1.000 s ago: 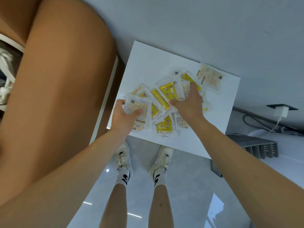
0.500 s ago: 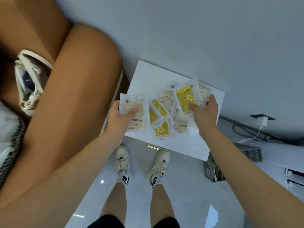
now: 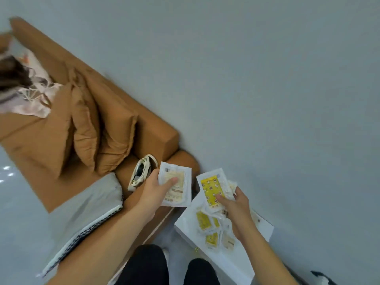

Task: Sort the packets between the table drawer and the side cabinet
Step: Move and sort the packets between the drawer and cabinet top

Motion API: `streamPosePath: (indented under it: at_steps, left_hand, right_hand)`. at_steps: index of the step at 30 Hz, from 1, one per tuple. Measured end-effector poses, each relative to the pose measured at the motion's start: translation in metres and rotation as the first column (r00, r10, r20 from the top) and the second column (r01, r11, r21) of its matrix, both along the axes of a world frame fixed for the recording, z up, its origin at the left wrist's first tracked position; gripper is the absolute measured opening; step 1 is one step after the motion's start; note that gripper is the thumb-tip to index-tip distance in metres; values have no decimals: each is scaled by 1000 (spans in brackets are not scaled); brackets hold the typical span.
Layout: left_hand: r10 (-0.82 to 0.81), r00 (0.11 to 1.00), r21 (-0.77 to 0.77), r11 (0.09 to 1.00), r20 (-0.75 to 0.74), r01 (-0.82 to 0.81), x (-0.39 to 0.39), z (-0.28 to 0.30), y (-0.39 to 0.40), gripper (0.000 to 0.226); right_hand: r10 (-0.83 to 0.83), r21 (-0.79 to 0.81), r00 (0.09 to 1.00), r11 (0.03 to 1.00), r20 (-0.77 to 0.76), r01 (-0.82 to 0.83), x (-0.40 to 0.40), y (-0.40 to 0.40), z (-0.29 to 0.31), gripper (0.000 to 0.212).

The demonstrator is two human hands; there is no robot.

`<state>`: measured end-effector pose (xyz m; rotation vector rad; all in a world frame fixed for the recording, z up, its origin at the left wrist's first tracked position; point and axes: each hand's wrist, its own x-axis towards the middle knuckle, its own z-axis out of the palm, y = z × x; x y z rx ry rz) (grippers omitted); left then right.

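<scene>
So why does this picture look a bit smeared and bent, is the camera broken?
Head view: motion blur softens the sofa and the print on the packets on the white table; the wide lens bows straight edges. The yellow packet in the right hand and the pale packet in the left hand stay recognisable. Lighting is even; small glare spots sit on the floor.

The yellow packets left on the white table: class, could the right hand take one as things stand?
Probably not straight away: the right hand hovers just above the yellow packets on the white table, but already holds a yellow packet.

A brown sofa (image 3: 51,128) bears matching cushions (image 3: 86,128), a grey pillow (image 3: 92,198) and a cream bag (image 3: 140,171).
</scene>
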<state>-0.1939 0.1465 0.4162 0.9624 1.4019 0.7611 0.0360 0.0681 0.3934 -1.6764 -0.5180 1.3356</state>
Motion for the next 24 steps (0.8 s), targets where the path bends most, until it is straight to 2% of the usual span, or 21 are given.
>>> streamPosePath:
  at_steps: [5, 9, 15, 20, 24]
  left_hand:
    - [272, 962, -2, 962, 6, -272, -50, 47, -71, 34]
    - [471, 881, -62, 882, 51, -468, -103, 54, -136, 33]
    - [726, 686, -61, 687, 46, -724, -196, 62, -221, 27]
    - [853, 519, -35, 521, 49, -853, -283, 60, -285, 27]
    - [935, 347, -89, 352, 67, -932, -368, 48, -348, 34]
  right_hand:
    - [217, 47, 975, 976, -49, -215, -37, -10, 39, 35]
    - [413, 82, 909, 909, -52, -408, -86, -8, 50, 37]
    - [657, 112, 748, 753, -95, -648, -215, -31, 56, 39]
    - [818, 110, 566, 574, -98, -811, -337, -60, 59, 43]
    - [894, 97, 432, 443, -116, -891, -447, -94, 58, 43]
